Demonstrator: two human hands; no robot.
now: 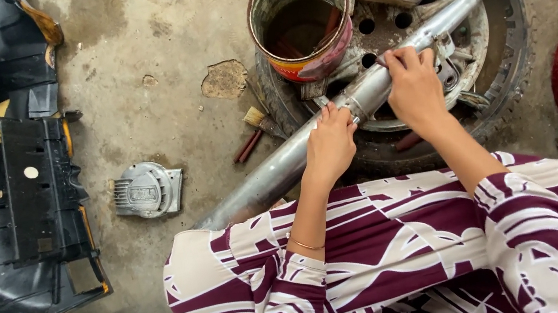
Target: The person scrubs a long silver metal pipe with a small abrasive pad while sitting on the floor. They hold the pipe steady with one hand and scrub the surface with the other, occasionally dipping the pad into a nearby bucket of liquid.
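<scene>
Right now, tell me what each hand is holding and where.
Both hands are on the exhaust pipe. Left hand grips it near the clamp at mid-length; right hand presses on it further up, over the tyre.

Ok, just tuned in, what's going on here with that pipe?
A person in a maroon-and-white patterned garment has both hands on a long metal exhaust pipe that lies across an old wheel on the concrete floor. The left hand grips the pipe near a joint, and the right hand presses on it further up. A dirty tin can stands on the wheel beside them.
</scene>
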